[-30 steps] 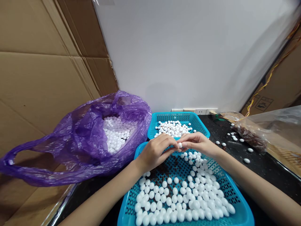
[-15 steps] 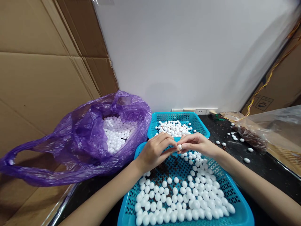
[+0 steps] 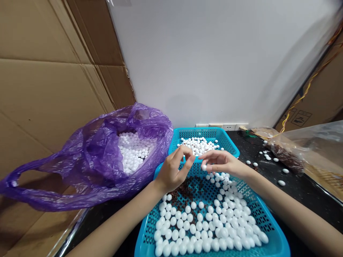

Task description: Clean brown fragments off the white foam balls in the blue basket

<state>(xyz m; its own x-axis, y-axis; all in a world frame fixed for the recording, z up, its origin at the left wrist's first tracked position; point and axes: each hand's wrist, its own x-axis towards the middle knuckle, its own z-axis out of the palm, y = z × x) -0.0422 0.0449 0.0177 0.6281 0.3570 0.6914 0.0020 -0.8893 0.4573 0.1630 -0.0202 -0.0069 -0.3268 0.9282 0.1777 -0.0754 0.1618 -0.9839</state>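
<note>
My right hand point(image 3: 226, 165) pinches a small white egg-shaped ball point(image 3: 204, 167) between thumb and fingertips, above the far end of the near blue basket point(image 3: 277, 233). To its left, my left hand point(image 3: 171, 173) has thumb and forefinger brought together; anything between them is too small to make out. The two hands are apart. Many white balls point(image 3: 206, 246) line the near and right parts of the basket floor. Dark brown bits point(image 3: 186, 192) lie on the floor below my left hand.
A second blue basket point(image 3: 232, 144) with smaller white balls stands behind. At left, a purple plastic bag point(image 3: 88, 153) holds more white balls. Loose balls point(image 3: 281, 182) and a clear bag of brown bits point(image 3: 288, 157) lie on the black counter point(image 3: 264, 176) at right. Cardboard and a white wall enclose the back.
My hands were touching at the white ball; my left hand has drawn away to the left and slightly down. My right hand keeps the ball at nearly the same place.
</note>
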